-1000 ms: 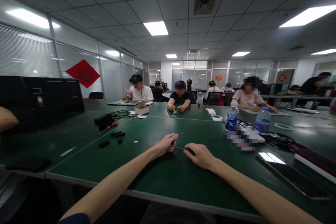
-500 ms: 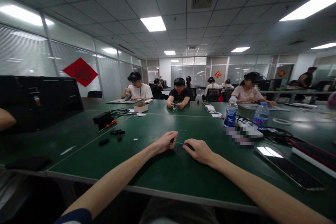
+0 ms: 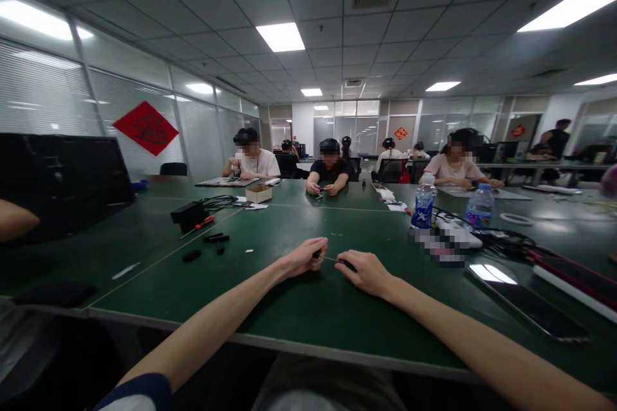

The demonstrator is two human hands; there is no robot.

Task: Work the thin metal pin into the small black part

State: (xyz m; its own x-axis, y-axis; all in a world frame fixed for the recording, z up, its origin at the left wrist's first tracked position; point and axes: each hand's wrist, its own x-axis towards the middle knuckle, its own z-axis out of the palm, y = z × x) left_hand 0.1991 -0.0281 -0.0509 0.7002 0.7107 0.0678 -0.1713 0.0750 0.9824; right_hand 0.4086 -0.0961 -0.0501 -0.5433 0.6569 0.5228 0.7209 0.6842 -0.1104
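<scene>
My left hand (image 3: 304, 258) is closed above the green table, its fingers wrapped round a small black part (image 3: 317, 254) that they mostly hide. My right hand (image 3: 369, 273) grips a screwdriver (image 3: 330, 259) whose dark handle shows between thumb and fingers. The thin metal shaft points left and reaches the black part in my left hand; whether the tip sits in it I cannot tell. Left of my hands lie several small black pieces (image 3: 191, 255) and a tiny white scrap (image 3: 249, 250).
A black box (image 3: 187, 217) with cables and an orange-handled screwdriver (image 3: 204, 223) stand front left. Far left is a large black panel (image 3: 67, 186). A phone (image 3: 530, 305), water bottles (image 3: 424, 202) and cables lie right. Co-workers (image 3: 330, 170) sit opposite, beyond a small open carton (image 3: 259, 193).
More of the screwdriver's shaft shows between my hands, which stay nearly in place. The large black panel at the left has shifted left, uncovering a blue thing behind it.
</scene>
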